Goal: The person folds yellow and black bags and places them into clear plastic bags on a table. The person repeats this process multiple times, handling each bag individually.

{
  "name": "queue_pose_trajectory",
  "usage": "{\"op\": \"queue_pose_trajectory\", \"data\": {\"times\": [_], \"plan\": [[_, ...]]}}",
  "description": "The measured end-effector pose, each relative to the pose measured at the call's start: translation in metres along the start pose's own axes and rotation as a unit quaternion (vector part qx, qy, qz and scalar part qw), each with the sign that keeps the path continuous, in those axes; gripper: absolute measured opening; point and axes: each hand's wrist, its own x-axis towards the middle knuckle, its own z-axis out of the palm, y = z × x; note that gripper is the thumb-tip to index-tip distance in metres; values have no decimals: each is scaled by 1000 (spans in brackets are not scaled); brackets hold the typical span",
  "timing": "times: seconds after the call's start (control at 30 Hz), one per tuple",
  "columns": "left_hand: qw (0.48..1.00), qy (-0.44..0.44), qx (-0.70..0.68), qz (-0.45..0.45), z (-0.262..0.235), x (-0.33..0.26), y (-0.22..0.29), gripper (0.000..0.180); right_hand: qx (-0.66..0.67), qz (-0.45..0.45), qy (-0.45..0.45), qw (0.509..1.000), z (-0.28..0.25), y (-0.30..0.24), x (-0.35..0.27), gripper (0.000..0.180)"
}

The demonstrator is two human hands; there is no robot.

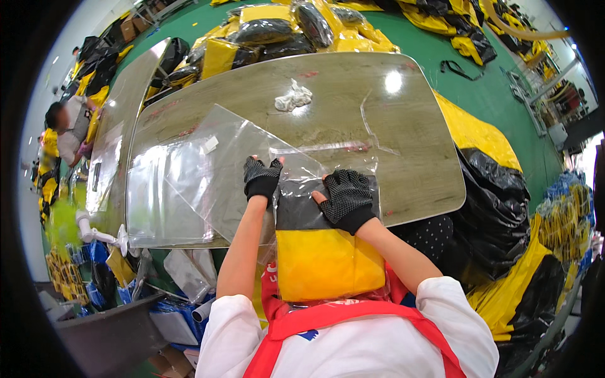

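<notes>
A folded yellow and black piece [328, 258] in a clear plastic bag hangs over the near table edge against my front. My right hand [348, 198], in a black dotted glove with bare fingertips, lies flat across the dark upper part of the bag, thumb held apart. Beside the bag's upper left corner rests my left hand [261, 176], gloved alike, its fingers spread on the clear film. Flat empty clear bags [170, 195] are spread over the table to the left, partly under that hand.
A crumpled white cloth [293, 96] lies on the brown table [416, 145]. Packed yellow and black bundles [265, 31] are heaped beyond it. Large yellow and black sheeting [491, 183] sits at the right. Another person [70, 129] stands at the far left beside a second table [116, 138].
</notes>
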Motion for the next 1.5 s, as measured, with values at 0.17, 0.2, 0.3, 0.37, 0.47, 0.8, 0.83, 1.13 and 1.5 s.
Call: {"op": "queue_pose_trajectory", "data": {"times": [0.17, 0.2, 0.3, 0.37, 0.47, 0.8, 0.83, 1.13, 1.5], "plan": [[958, -110, -237, 121, -22, 20, -6, 29, 80, -112, 91, 986, 15, -3, 49, 17], [917, -158, -353, 96, -24, 17, -9, 28, 74, -133, 97, 984, 17, -8, 64, 14], [900, -160, -402, 47, -48, -8, 22, 27, 81, -182, 84, 976, 16, -35, 98, 12], [930, -109, -335, 107, -60, -18, 28, 26, 80, -219, 83, 969, 14, -44, 107, 12], [927, -84, -321, 177, -77, -31, 35, 25, 51, -285, 53, 956, 2, -46, 121, 13], [946, -88, -293, 111, -111, -23, 41, 28, -34, 100, 294, 950, -170, 262, 191, 21], [952, -109, -274, 82, -116, -22, 47, 28, 5, 95, 452, 887, -167, 263, 172, 21], [837, -286, -456, -94, -139, -7, 42, 38, 668, 217, -138, 698, -60, 113, 62, 41], [859, -360, -81, 354, -159, -42, -9, 12, 178, -158, -73, 969, -97, 100, -54, 32]]}}
